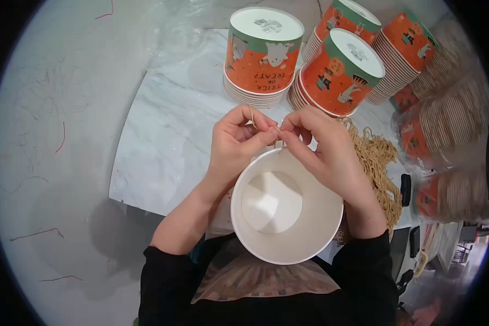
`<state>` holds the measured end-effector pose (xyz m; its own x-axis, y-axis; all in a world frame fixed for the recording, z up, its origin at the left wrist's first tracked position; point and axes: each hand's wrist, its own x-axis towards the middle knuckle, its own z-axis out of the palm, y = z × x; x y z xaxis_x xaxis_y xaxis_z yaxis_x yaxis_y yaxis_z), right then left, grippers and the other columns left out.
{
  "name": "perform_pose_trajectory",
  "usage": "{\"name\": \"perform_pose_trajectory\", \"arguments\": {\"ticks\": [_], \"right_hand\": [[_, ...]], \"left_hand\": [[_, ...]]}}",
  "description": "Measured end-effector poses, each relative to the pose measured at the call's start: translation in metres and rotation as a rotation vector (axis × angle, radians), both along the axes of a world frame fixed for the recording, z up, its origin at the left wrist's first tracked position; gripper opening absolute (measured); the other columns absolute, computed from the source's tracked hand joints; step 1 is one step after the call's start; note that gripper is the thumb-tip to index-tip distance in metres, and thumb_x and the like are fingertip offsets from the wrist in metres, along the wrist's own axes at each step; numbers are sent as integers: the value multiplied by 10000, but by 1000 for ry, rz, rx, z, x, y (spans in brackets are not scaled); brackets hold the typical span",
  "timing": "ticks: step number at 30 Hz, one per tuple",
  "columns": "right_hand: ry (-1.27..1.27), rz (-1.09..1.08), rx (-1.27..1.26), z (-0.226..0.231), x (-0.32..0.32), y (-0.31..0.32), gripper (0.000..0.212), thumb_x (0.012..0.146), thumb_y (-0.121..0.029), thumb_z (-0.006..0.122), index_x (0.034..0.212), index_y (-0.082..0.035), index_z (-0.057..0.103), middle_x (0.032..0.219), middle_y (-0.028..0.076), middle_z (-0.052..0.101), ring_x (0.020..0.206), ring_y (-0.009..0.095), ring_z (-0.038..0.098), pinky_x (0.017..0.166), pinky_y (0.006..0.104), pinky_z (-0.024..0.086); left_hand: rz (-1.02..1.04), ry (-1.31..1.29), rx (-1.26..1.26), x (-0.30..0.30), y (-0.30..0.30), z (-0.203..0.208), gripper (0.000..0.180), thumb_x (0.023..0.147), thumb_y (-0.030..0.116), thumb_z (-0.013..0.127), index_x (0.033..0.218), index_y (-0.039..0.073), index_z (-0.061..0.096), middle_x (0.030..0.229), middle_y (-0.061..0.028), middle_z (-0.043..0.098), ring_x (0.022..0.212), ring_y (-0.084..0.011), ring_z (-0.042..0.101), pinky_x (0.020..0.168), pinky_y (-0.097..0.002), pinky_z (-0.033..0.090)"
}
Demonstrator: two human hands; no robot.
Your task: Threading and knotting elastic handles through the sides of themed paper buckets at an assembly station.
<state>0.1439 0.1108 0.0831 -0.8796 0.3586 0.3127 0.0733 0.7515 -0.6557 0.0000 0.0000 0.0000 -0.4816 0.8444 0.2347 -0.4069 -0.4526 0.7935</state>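
Note:
A white paper bucket (pixel 320 217) faces me with its open mouth, its inside and round bottom showing. Just at its far rim, my left hand (pixel 242 133) pinches a thin tan cord (pixel 251 115) between thumb and fingers. From the other side my right hand (pixel 318 144) pinches the same cord, so the fingertips of both hands nearly meet. The cord's passage through the rim is too small to make out. My right hand's heel lies over the bucket's right side.
Upside-down stacks of orange and green printed buckets (pixel 263 60) (pixel 339 76) stand at the table's far side. A heap of tan cords (pixel 377 163) lies right of my right hand. Plastic-wrapped bucket stacks (pixel 445 122) line the far right. The marbled table (pixel 163 136) ends at the left, above a grey floor (pixel 65 179) with loose threads.

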Motion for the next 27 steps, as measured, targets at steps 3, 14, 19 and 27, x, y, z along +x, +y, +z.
{"name": "perform_pose_trajectory", "arguments": {"ticks": [3, 14, 19, 27], "right_hand": [[-16, 0, -53, -1, -1, 3, 128, 889, -91, 676, 938, 12, 618, 858, 115, 628, 775, 228, 651, 680, 338, 519], [-126, 79, -750, -4, -4, 16, 84, 954, -93, 620, 952, -11, 637, 873, -46, 617, 796, 8, 560, 695, 179, 442], [-34, 52, -688, -12, -6, 12, 135, 947, -116, 649, 936, 19, 647, 829, -43, 623, 751, 9, 535, 643, 202, 446], [59, 16, -310, -15, -4, 7, 141, 933, -130, 672, 957, 8, 664, 825, 43, 655, 702, 89, 570, 626, 253, 463]], "left_hand": [[0, -1, -4, 1, 0, 4, 131, 885, -76, 694, 936, -8, 595, 1006, -79, 651, 878, -113, 666, 805, -248, 564], [-34, 63, 5, -2, -4, 2, 111, 868, -125, 619, 956, -71, 661, 1035, -96, 637, 888, -139, 676, 817, -273, 566], [-38, 38, 19, -3, -6, 5, 110, 871, -101, 646, 975, -81, 676, 1054, -100, 630, 891, -143, 675, 816, -273, 564], [97, 108, -75, 2, -3, 6, 86, 868, -43, 732, 944, -70, 702, 1067, -88, 630, 917, -132, 667, 813, -266, 562]]}}
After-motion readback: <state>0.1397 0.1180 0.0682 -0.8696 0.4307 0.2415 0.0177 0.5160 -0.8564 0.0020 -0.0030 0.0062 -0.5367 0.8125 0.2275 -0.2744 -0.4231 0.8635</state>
